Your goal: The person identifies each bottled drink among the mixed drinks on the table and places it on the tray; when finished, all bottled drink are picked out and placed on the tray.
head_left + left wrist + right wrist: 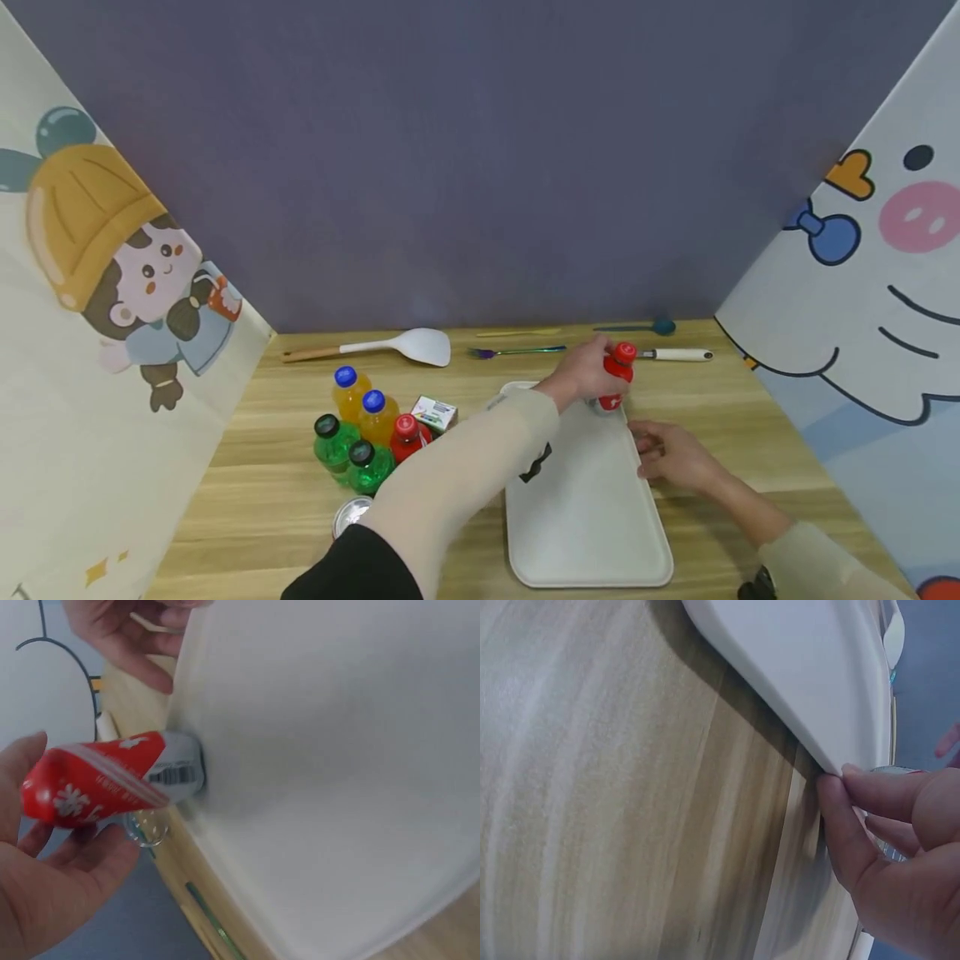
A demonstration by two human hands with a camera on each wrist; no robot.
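Note:
My left hand [592,371] grips a red bottle [621,363] by its upper part, thumb on one side and fingers on the other. The bottle has a red wrap with white marks and a pale lower part, and its base is at the far right corner of the white tray [588,517]. In the left wrist view the bottle [112,780] shows a barcode near its base. My right hand [678,457] pinches the tray's right edge, and the right wrist view shows thumb and forefinger meeting at the rim [825,761].
Left of the tray stand orange bottles [350,396], green bottles [336,446], another red bottle [408,437], a small box [435,412] and a can [351,512]. Along the back lie a spatula [423,346], a fork [517,352], a dark blue spoon [660,327] and a white handle [682,355].

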